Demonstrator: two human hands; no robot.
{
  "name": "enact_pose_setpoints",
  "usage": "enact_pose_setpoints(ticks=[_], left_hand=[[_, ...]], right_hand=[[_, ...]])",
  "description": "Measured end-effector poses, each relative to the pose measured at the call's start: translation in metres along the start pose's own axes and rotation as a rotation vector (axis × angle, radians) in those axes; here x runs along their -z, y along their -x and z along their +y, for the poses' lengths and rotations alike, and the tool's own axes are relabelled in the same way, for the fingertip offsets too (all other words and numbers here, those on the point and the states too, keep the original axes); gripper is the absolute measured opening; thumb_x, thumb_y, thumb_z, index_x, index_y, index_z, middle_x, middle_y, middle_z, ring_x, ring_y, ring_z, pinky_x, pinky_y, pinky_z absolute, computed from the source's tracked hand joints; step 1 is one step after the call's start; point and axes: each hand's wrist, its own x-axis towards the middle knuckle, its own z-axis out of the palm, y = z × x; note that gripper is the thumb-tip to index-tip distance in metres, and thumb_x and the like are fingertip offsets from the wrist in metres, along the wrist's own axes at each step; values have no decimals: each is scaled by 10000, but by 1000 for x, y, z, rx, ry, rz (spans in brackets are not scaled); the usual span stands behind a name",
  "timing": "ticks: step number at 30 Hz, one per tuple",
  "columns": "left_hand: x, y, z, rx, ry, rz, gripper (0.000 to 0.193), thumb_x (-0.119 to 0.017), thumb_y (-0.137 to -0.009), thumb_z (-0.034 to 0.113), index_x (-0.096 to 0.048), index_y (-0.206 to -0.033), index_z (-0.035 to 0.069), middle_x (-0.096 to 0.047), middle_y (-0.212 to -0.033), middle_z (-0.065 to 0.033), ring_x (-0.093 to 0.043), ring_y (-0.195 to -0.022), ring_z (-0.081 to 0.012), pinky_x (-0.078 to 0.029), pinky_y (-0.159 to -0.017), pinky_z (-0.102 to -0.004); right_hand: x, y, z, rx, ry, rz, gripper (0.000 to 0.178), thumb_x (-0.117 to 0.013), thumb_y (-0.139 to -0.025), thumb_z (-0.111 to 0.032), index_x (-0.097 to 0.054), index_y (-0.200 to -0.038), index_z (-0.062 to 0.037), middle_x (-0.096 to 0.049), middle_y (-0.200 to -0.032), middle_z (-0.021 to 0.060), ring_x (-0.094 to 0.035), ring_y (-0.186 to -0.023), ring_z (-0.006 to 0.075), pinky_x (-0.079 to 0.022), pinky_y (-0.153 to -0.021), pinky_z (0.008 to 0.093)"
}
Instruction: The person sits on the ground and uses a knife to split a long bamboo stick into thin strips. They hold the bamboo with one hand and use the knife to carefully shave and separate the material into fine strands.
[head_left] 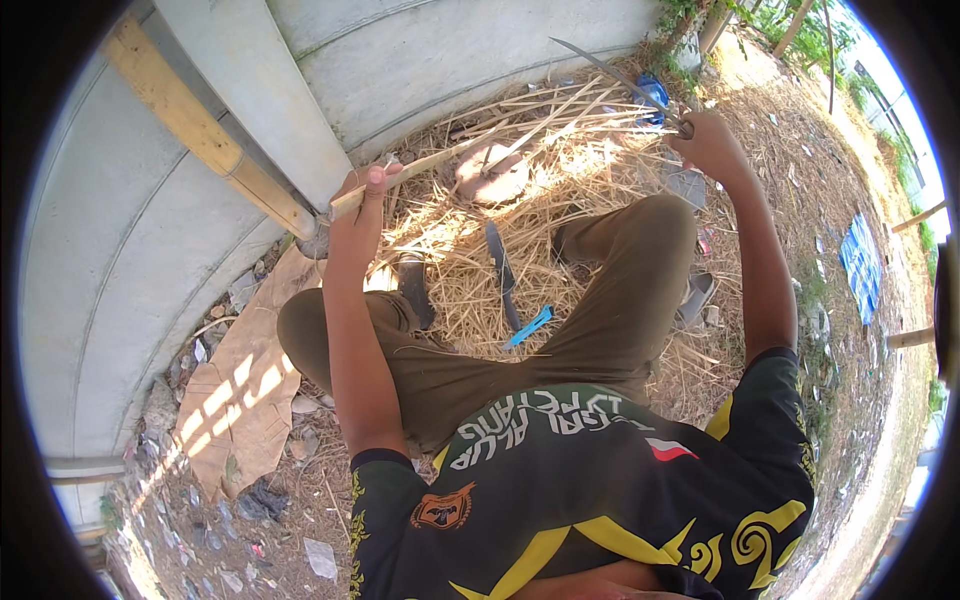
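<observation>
My left hand [362, 222] is closed around the near end of a pale split bamboo strip [432, 160], which points away to the right. My right hand [713, 150] grips the handle of a machete [618, 78], its long, slightly curved blade raised up and to the left, apart from the strip. Between the hands, a round wooden block [492, 178] sits on the ground among bamboo shavings [455, 270]. A dark-bladed knife [500, 262] lies between my legs, and beside it is a light blue, narrow plastic object [530, 327] that looks like a cutter.
Long bamboo slivers [540, 112] lie piled beyond the block, near a blue plastic bag [650, 97]. A concrete wall [400, 70] runs along the far and left sides, with a bamboo pole [190, 125] leaning there. Brown cardboard [240, 410] lies at left, a grey sandal [697, 297] at right.
</observation>
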Motion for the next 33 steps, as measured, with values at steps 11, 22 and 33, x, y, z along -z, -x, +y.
enact_pose_setpoints(ticks=[11, 22, 33], left_hand=[[-12, -5, -1, -342, 186, -4, 765, -310, -1071, 601, -681, -871, -37, -722, -972, -147, -660, -1036, -287, -481, -979, -440], [-34, -13, -6, -297, 122, 234, 840, -59, -1013, 719, -417, -640, 56, -596, -741, -150, -654, -841, -316, -541, -914, -507], [-56, 15, 30, -468, 584, 101, 728, -186, -1041, 683, -320, -618, 107, -364, -590, -35, -363, -550, -182, -405, -624, -365]], right_hand=[[-209, 20, -90, 57, -628, -199, 503, -783, -803, -389, -541, -670, 31, -495, -581, 128, -407, -558, 225, -409, -570, 408], [-240, 6, -91, -92, -359, -324, 363, -671, -777, -297, -733, -886, 44, -723, -854, 226, -721, -828, 396, -585, -732, 494], [-230, 28, -70, -82, -520, -337, 440, -766, -785, -395, -722, -890, 30, -680, -720, 146, -688, -687, 292, -539, -664, 435]])
